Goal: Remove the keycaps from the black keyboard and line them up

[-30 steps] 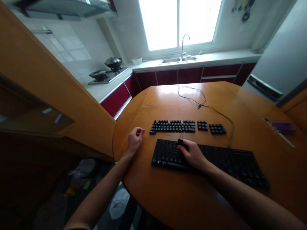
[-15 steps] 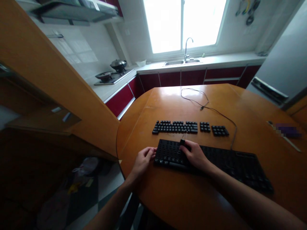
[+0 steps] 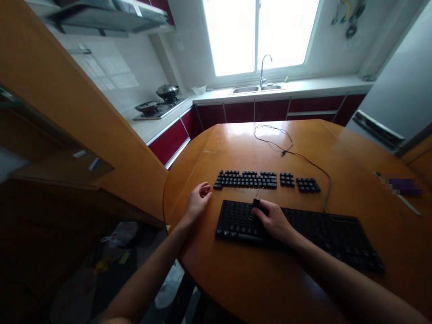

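A black keyboard (image 3: pixel 310 220) lies on the table with most of its keycaps off; a bottom row of keys still shows at its left. My right hand (image 3: pixel 275 220) rests over it, closed on the black handle of a wire keycap puller (image 3: pixel 256 203), whose thin wire prongs point up and away from the keyboard. My left hand (image 3: pixel 198 201) is by the left end of the loose keycaps (image 3: pixel 249 180), off the keyboard; its fingers are loosely curved and apart, and I see nothing in them. The keycaps lie in rows beyond the keyboard, with smaller groups (image 3: pixel 308 184) to the right.
The keyboard's cable (image 3: pixel 303 156) runs to the back of the wooden table (image 3: pixel 236 148). A blurred purple thing (image 3: pixel 405 186) lies at the right edge. Behind are a counter with a sink (image 3: pixel 246 89), and a stove with pans (image 3: pixel 168 91) to the left.
My left hand has left the keyboard's left edge and moved up and away, next to the loose keycaps. My right hand stays over the keyboard with the puller.
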`<state>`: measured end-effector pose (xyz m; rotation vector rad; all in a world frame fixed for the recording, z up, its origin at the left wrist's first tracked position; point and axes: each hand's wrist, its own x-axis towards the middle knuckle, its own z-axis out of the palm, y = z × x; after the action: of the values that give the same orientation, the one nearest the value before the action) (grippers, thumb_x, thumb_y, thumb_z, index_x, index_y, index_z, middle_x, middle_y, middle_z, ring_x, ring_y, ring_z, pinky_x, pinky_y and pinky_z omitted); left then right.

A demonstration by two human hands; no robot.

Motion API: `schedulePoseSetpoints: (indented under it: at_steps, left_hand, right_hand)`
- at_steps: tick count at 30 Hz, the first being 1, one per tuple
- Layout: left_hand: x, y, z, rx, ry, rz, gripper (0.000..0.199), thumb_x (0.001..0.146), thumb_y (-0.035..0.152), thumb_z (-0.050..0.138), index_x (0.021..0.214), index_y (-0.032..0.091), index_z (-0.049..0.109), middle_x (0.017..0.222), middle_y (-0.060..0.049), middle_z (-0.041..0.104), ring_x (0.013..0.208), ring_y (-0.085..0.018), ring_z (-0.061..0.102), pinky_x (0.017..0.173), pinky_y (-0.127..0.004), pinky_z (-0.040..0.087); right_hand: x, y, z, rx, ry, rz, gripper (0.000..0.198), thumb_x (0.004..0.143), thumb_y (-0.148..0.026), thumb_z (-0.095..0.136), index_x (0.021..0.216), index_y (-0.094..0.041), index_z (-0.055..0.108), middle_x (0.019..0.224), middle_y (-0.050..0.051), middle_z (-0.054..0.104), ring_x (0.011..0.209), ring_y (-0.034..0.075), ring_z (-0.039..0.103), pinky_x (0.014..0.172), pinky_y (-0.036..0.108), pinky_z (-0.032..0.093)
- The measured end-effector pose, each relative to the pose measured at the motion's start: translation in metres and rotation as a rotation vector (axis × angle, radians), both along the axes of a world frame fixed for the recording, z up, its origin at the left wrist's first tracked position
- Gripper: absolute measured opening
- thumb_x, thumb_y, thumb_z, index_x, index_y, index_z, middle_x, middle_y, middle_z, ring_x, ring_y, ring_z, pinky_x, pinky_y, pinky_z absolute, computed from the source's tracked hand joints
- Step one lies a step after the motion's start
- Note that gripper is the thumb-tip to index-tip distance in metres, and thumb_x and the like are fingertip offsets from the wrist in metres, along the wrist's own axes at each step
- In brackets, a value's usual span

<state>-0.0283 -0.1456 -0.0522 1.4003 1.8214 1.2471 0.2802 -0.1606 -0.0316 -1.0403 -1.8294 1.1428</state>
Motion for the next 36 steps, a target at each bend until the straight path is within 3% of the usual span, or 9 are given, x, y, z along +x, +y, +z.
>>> schedulePoseSetpoints:
  at_steps: [5, 13, 16, 20, 22, 24, 28, 32, 36]
  left_hand:
    - [-0.006, 0.011, -0.016, 0.033, -0.035, -0.103, 0.056, 0.08, 0.02, 0.069, 0.134, 0.014, 0.055, 0.13, -0.016, 0.068, 0.122, -0.025, 0.065, 0.109, -0.044, 0.049]
    - [-0.004, 0.009, -0.018, 0.023, -0.062, -0.116, 0.057, 0.08, 0.016, 0.066, 0.136, 0.013, 0.054, 0.134, -0.017, 0.065, 0.129, -0.025, 0.06, 0.114, -0.043, 0.046]
    - [-0.002, 0.009, -0.014, 0.029, -0.02, -0.091, 0.054, 0.081, 0.017, 0.064, 0.135, 0.013, 0.056, 0.132, -0.017, 0.066, 0.125, -0.025, 0.062, 0.11, -0.043, 0.048]
    - [0.007, -0.01, 0.006, 0.077, 0.088, -0.03, 0.039, 0.089, 0.027, 0.061, 0.126, 0.015, 0.063, 0.127, -0.014, 0.068, 0.105, -0.023, 0.069, 0.091, -0.038, 0.057]
    - [0.011, -0.029, 0.017, 0.102, 0.132, -0.145, 0.031, 0.092, 0.032, 0.06, 0.119, 0.018, 0.067, 0.118, -0.011, 0.07, 0.097, -0.021, 0.068, 0.086, -0.035, 0.056]
    - [0.013, -0.051, 0.025, 0.118, 0.189, -0.336, 0.024, 0.095, 0.035, 0.059, 0.108, 0.019, 0.073, 0.109, -0.009, 0.07, 0.1, -0.02, 0.066, 0.09, -0.034, 0.054]
    - [0.01, -0.088, 0.024, 0.086, 0.275, -0.595, 0.028, 0.09, 0.043, 0.068, 0.107, 0.022, 0.076, 0.103, -0.008, 0.066, 0.097, -0.02, 0.064, 0.087, -0.034, 0.054]
    - [0.009, -0.098, 0.018, 0.074, 0.32, -0.648, 0.031, 0.085, 0.044, 0.074, 0.108, 0.023, 0.076, 0.106, -0.008, 0.063, 0.099, -0.021, 0.062, 0.088, -0.035, 0.053]
    - [0.016, -0.087, 0.024, 0.113, 0.292, -0.624, 0.024, 0.095, 0.037, 0.062, 0.108, 0.021, 0.075, 0.103, -0.008, 0.064, 0.097, -0.019, 0.062, 0.087, -0.033, 0.052]
  right_hand:
    - [0.0, 0.0, 0.0, 0.0, -0.008, -0.004, 0.015, 0.091, -0.023, 0.057, 0.079, -0.017, 0.064, 0.081, 0.004, 0.07, 0.078, 0.021, 0.063, 0.071, 0.03, 0.044]
    - [0.001, 0.0, 0.002, 0.003, -0.014, 0.011, 0.013, 0.091, -0.022, 0.057, 0.082, -0.018, 0.065, 0.083, 0.004, 0.071, 0.08, 0.022, 0.064, 0.072, 0.03, 0.045]
    - [0.001, 0.0, 0.002, 0.003, -0.021, 0.006, 0.014, 0.091, -0.023, 0.057, 0.081, -0.017, 0.065, 0.081, 0.004, 0.07, 0.079, 0.022, 0.063, 0.071, 0.03, 0.044]
    - [0.001, 0.0, 0.001, 0.002, -0.021, -0.003, 0.015, 0.092, -0.024, 0.057, 0.081, -0.017, 0.065, 0.082, 0.004, 0.07, 0.079, 0.022, 0.063, 0.072, 0.031, 0.045]
    - [0.001, 0.0, 0.001, 0.001, -0.021, -0.002, 0.015, 0.092, -0.024, 0.057, 0.083, -0.017, 0.066, 0.084, 0.004, 0.071, 0.079, 0.021, 0.063, 0.073, 0.031, 0.045]
    - [0.001, 0.0, 0.0, 0.0, -0.03, -0.002, 0.015, 0.092, -0.025, 0.057, 0.083, -0.017, 0.067, 0.084, 0.005, 0.071, 0.079, 0.021, 0.063, 0.073, 0.031, 0.045]
    - [0.001, 0.0, 0.0, -0.002, -0.04, -0.004, 0.016, 0.093, -0.025, 0.057, 0.083, -0.017, 0.066, 0.083, 0.005, 0.071, 0.08, 0.022, 0.063, 0.073, 0.032, 0.045]
    - [0.002, 0.0, 0.002, 0.034, -0.036, -0.015, 0.017, 0.093, -0.026, 0.058, 0.08, -0.018, 0.064, 0.079, 0.003, 0.068, 0.077, 0.021, 0.061, 0.07, 0.031, 0.044]
    - [-0.003, -0.006, 0.01, 0.107, -0.027, 0.004, 0.02, 0.093, -0.026, 0.06, 0.074, -0.018, 0.064, 0.076, 0.003, 0.066, 0.072, 0.019, 0.059, 0.068, 0.03, 0.044]
